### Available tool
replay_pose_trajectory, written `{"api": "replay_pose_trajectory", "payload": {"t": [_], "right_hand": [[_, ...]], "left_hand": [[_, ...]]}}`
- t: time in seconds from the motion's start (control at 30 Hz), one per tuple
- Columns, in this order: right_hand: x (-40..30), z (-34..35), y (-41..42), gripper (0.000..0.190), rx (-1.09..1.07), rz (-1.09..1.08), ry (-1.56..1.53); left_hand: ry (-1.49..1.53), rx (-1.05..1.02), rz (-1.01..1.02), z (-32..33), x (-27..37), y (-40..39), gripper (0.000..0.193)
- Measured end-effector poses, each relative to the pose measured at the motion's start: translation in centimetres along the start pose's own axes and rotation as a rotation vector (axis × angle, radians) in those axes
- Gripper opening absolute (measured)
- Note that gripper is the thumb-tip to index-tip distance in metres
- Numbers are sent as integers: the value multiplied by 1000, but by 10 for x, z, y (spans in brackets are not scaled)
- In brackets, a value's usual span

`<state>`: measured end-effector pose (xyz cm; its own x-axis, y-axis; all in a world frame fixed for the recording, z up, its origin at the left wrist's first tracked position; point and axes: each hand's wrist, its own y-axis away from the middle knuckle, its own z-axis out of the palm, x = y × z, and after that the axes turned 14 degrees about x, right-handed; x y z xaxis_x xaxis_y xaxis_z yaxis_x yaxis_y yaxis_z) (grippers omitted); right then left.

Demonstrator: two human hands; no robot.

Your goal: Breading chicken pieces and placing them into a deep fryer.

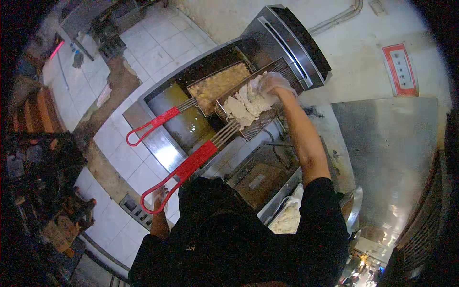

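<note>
My right hand [271, 84], in a clear plastic glove, reaches into the far end of a wire fryer basket [267, 123]. It touches pale flour-coated pieces [249, 102] heaped there; whether its fingers grip one is hidden. The basket's red handle [195, 159] slopes down toward me. Beside the handle's loop is my left hand [159, 195], blurred and partly covered by it, so its grip is unclear. A second wire basket [206, 114] holds golden frying food [222, 84] in the oil [179, 114] of a stainless deep fryer [157, 138]; its red handle [154, 123] rests over the fryer's rim.
The fryer's tall back panel [283, 46] stands at the wall. Nearer me lies a covered metal compartment [260, 179]. A plastic bag of pale flour-like coating [288, 217] sits by my right arm. White tiles [118, 150] spread to the left; a metal panel [391, 154] stands at right.
</note>
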<state>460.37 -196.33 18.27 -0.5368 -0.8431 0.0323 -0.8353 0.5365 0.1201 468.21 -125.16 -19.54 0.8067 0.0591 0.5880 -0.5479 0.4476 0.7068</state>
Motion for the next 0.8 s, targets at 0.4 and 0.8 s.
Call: {"api": "replay_pose_trajectory", "payload": {"t": [0.4,0.8], "right_hand": [[-90,-5,21,25,36,-155,207],[-73,26,1,28,-122,-250,160]], "left_hand": [[-174,-53,2,-58,-27,-21,46],[-177,12,-70,-62,-14,-18,44]]}}
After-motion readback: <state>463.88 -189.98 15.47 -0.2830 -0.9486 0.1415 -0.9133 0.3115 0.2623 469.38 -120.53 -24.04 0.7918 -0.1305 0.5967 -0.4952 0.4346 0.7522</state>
